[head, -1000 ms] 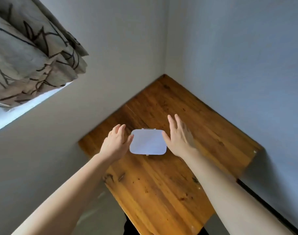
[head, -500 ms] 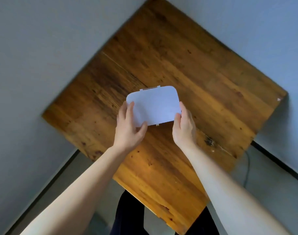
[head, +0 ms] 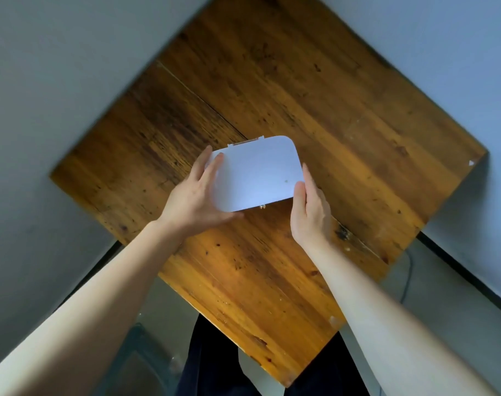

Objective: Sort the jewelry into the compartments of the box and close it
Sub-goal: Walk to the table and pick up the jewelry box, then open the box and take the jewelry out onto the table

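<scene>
A white jewelry box with rounded corners lies on the wooden table, its lid closed; a small metal clasp shows at its near edge and a hinge at its far edge. My left hand grips the box's left end, with fingers on the lid and the thumb under the near corner. My right hand holds the right end, the thumb resting on the lid's near right corner. No jewelry is visible.
The table sits in a corner between two grey walls. A dark cable runs along the floor at the right. My dark-trousered legs stand at the table's near corner.
The view dropped from the wall and curtain down onto the table. Both hands moved from beside the box to a grip on its ends, and the box now sits a little turned.
</scene>
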`<state>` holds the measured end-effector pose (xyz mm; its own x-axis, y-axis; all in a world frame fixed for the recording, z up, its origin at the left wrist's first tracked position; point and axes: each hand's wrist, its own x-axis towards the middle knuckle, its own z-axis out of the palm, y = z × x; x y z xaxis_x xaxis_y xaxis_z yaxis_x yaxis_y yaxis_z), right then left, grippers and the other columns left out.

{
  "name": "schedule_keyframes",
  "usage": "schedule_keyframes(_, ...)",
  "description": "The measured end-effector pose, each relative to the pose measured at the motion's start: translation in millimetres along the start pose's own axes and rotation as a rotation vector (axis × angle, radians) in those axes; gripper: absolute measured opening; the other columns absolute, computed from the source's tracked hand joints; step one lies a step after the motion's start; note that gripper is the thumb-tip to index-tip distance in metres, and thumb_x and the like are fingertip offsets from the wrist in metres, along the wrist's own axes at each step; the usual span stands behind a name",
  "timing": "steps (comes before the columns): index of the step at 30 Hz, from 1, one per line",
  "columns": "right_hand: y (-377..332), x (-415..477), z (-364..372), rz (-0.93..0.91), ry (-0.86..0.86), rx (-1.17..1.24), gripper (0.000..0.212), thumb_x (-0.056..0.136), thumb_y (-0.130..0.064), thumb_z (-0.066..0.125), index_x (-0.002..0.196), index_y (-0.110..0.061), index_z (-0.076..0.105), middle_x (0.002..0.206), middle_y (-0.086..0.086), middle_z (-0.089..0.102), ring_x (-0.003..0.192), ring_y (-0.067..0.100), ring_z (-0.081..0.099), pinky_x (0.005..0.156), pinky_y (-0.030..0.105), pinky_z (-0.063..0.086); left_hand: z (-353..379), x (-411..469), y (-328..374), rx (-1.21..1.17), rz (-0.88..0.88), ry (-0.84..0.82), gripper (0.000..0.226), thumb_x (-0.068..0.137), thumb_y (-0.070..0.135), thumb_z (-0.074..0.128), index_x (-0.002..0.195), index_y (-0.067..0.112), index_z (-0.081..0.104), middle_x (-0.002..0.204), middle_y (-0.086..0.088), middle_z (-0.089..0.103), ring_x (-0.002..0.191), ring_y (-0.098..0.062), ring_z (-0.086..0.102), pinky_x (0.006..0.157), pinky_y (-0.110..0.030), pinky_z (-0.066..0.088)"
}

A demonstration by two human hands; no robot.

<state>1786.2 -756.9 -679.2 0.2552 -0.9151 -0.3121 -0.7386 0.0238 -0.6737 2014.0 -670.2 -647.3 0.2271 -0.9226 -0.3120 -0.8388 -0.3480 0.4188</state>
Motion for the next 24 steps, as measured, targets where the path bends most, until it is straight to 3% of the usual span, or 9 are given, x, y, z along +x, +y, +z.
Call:
schedule_keyframes(4,-3.8,-1.8,-3.4,0.038,0.022,0.148,0.058,0.09,-0.081,0.013,0.136,-0.051,0.033,0.138,-0.012,0.055,0.114,-0.004,0.041,0.084,0.007,0.032,-26.2,0.3,3.2,-0.114,-0.052,-0.088,0.125,0.055,0.093,0.057,0.157,0.032,0.017,0.168,0.006,0.006,0.144,-0.026,0.036,0.111,-0.048,0.038)
schedule_keyframes(7,-3.7,2.6,-6.6,0.041,-0.001,0.156,0.057,0.093,-0.077,0.015,0.136,-0.051,0.04,0.137,-0.016,0.056,0.119,0.002,0.049,0.094,0.02,0.043,-41.3,1.7,4.6,-0.39,-0.128,-0.038,0.11,0.057,0.084,0.064,0.149,0.027,0.042,0.16,0.003,0.033,0.147,-0.017,0.031,0.117,-0.041,0.031)
schedule_keyframes(10,-5.9,9.1,-7.1,-0.03,-0.011,0.052,0.045,0.103,-0.051,0.038,0.144,-0.037,0.047,0.137,-0.009,0.06,0.118,0.004,0.051,0.087,0.012,0.039,-48.7,9.5,9.7,-0.801,-0.295,0.19,0.052,0.078,0.07,0.061,0.112,0.032,0.07,0.11,0.02,0.071,0.101,0.004,0.063,0.083,-0.019,0.05)
schedule_keyframes(12,-7.2,12.0,-4.0,-0.077,0.003,0.026,0.043,0.102,-0.033,0.051,0.145,-0.029,0.049,0.138,-0.003,0.061,0.121,0.012,0.055,0.088,0.019,0.045,-52.9,22.6,11.0,-0.845,-0.371,0.335,0.032,0.094,0.059,0.051,0.094,0.033,0.07,0.082,0.025,0.07,0.076,0.008,0.063,0.066,-0.014,0.048)
schedule_keyframes(14,-10.0,13.8,-0.7,-0.104,0.047,0.004,0.043,0.101,-0.026,0.054,0.144,-0.024,0.052,0.132,0.003,0.063,0.113,0.016,0.06,0.087,0.023,0.046,-54.5,36.8,7.9,-0.859,-0.443,0.372,0.031,0.102,0.044,0.047,0.106,0.023,0.068,0.095,0.016,0.071,0.088,-0.004,0.066,0.075,-0.03,0.057)
schedule_keyframes(16,-12.1,16.4,2.9,-0.129,0.097,-0.028,0.042,0.099,-0.022,0.057,0.141,-0.021,0.057,0.121,0.004,0.06,0.091,0.006,0.057,0.08,0.016,0.043,-50.4,50.2,-1.7,-0.839,-0.488,0.369,0.029,0.103,0.029,0.046,0.117,0.013,0.064,0.11,-0.003,0.07,0.1,-0.025,0.067,0.079,-0.045,0.06)
schedule_keyframes(19,-13.7,18.4,7.2,-0.136,0.119,0.022,0.038,0.097,-0.016,0.06,0.134,-0.019,0.062,0.113,0.004,0.058,0.084,-0.007,0.055,0.067,-0.003,0.038,-40.5,61.5,-14.9,-0.891,-0.557,0.357,0.031,0.1,0.016,0.046,0.125,0.01,0.063,0.116,-0.004,0.068,0.103,-0.025,0.066,0.061,-0.026,0.057)
schedule_keyframes(21,-15.3,18.0,9.8,-0.145,0.139,0.05,0.035,0.095,-0.013,0.061,0.13,-0.017,0.064,0.11,0.005,0.061,0.087,-0.012,0.054,0.071,-0.007,0.034,-36.2,62.6,-19.9,-0.952,-0.595,0.353,0.034,0.098,0.01,0.047,0.128,0.012,0.063,0.122,-0.001,0.067,0.106,-0.02,0.065,0.062,-0.019,0.055)
schedule_keyframes(24,-22.2,17.4,14.9,-0.131,0.141,0.063,0.034,0.094,-0.012,0.063,0.128,-0.016,0.066,0.104,0.005,0.063,0.08,0.0,0.054,0.073,-0.006,0.032,-35.6,59.8,-25.1,-1.043,-0.61,0.362,0.036,0.098,0.007,0.047,0.129,0.016,0.063,0.121,0.006,0.068,0.11,-0.013,0.065,0.072,-0.022,0.06)
